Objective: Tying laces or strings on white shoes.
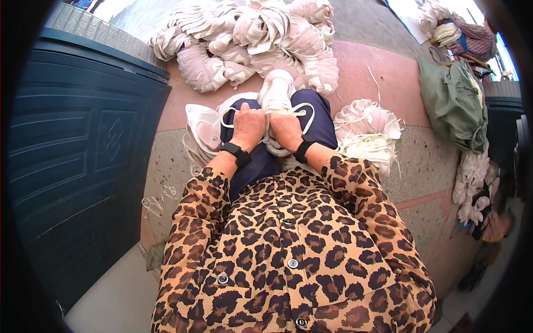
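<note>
A white lace-up shoe (276, 91) rests between my knees, its toe pointing away from me. My left hand (248, 127) is closed in a fist at the shoe's left side, and a white shoelace (225, 114) loops out of it. On the other side my right hand (285, 132) is closed too, gripping the lace, which makes a loop (311, 114) beside it. The fingertips of both hands are hidden from above. By my left knee lies another pale shoe (204, 129), showing a pinkish insole.
A large heap of white shoes in bundles (250, 41) lies ahead. A bundle of white laces (366, 145) is beside my right knee. Loose laces (158, 204) lie on the floor near a dark blue panelled door (83, 127). A green cloth sack (452, 105) stands at right.
</note>
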